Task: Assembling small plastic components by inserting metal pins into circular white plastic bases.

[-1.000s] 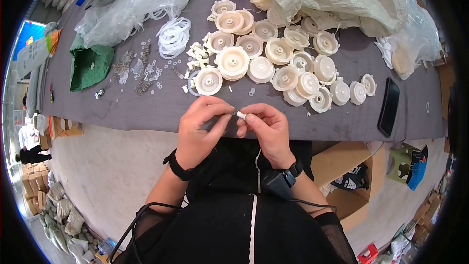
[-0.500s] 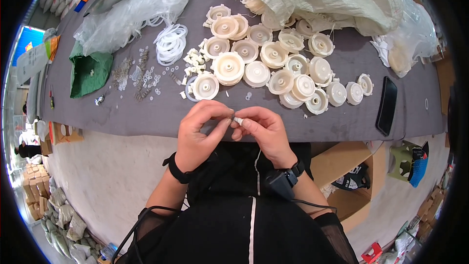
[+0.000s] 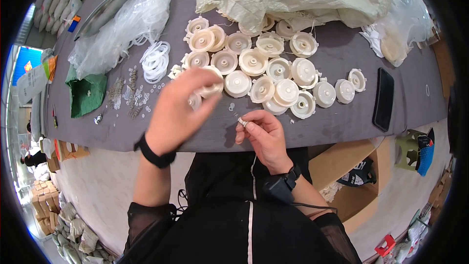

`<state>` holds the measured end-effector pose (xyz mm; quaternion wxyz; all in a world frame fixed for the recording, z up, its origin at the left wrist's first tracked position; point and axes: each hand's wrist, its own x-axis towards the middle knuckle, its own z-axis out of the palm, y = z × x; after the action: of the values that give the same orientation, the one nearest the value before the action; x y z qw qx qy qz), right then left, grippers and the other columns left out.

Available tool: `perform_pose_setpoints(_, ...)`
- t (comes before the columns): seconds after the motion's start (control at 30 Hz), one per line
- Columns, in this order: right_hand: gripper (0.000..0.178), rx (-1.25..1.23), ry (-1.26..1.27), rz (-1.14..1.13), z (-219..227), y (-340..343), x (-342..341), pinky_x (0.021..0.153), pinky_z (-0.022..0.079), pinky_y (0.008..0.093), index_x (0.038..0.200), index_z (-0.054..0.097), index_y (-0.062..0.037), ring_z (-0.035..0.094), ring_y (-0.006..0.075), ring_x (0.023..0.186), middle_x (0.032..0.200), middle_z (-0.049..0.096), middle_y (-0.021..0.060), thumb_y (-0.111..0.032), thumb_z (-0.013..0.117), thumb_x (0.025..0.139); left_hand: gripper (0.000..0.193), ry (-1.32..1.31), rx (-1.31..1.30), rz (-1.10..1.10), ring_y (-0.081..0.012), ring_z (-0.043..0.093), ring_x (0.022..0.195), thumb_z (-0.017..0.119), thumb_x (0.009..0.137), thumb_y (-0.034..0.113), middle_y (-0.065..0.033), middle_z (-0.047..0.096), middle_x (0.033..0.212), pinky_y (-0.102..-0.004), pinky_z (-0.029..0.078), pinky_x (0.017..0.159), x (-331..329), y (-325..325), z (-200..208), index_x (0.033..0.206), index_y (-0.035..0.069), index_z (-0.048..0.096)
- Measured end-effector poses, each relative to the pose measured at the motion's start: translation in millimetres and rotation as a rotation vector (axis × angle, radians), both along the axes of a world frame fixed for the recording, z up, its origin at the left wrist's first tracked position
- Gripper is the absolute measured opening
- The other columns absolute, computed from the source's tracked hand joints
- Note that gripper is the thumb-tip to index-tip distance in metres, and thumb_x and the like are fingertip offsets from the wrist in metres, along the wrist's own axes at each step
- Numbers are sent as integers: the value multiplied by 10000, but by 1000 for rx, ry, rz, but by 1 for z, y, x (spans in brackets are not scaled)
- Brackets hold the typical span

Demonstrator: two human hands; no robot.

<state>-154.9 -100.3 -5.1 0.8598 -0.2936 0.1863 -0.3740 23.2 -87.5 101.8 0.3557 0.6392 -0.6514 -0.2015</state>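
My right hand [image 3: 266, 134] pinches a small white plastic fitting [image 3: 242, 122] between thumb and fingertips, just above the table's near edge. A thin coil, seemingly a spring, shows faintly at its tip. My left hand [image 3: 178, 105], blurred by motion, reaches over the left end of a group of round cream plastic caps [image 3: 237, 84]. Its thumb and fingers are spread apart, and one cap partly shows between them. The hand covers much of the cap beneath and most of the small cream pieces [image 3: 175, 71] beside it; whether it touches them is unclear.
White rings [image 3: 155, 62], metal springs [image 3: 115, 92] and small clear washers [image 3: 141, 99] lie at left, near a green pouch [image 3: 87, 95] and clear plastic bag [image 3: 127, 24]. A woven sack [image 3: 322, 0] covers the back. A black phone [image 3: 384, 99] lies right; an opened carton [image 3: 356, 186] stands below.
My left hand has left the right hand's fingertips and swung left and away over the caps. My right hand still holds the fitting. The whole view has shifted slightly.
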Motion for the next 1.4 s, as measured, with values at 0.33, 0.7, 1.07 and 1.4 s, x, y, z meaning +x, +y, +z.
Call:
perform_pose_setpoints(0.33,143,3,-66,98,2,-3,-1,691,510,280,1010,580,12,612,138,740,860,624,94,-39,538,884,280,-449,148,128,-305,599,885,619,758,122,-171,626,962,-355,465,765,118,-139,-41,1006,-6,594)
perform_pose_setpoints(0.7,148,0,-58,85,2,-2,0,699,514,282,1019,575,15,617,142,746,874,627,101,-26,533,884,195,-370,11,272,-253,582,717,623,697,99,-123,608,826,-327,465,666,126,-114,-40,864,1,600)
perform_pose_setpoints(1.07,163,-178,-2,38,27,23,21,751,523,271,1029,570,27,633,154,826,931,627,98,21,548,867,135,211,-214,391,-48,457,681,628,737,-14,-5,577,809,-193,372,610,-15,54,-44,851,14,562)
perform_pose_setpoints(1.4,155,-198,188,41,23,39,21,758,527,264,1016,583,40,642,163,837,959,633,105,21,551,865,168,576,-87,386,-80,513,741,636,761,-16,-19,609,830,-219,407,688,-18,86,-55,924,-9,592)
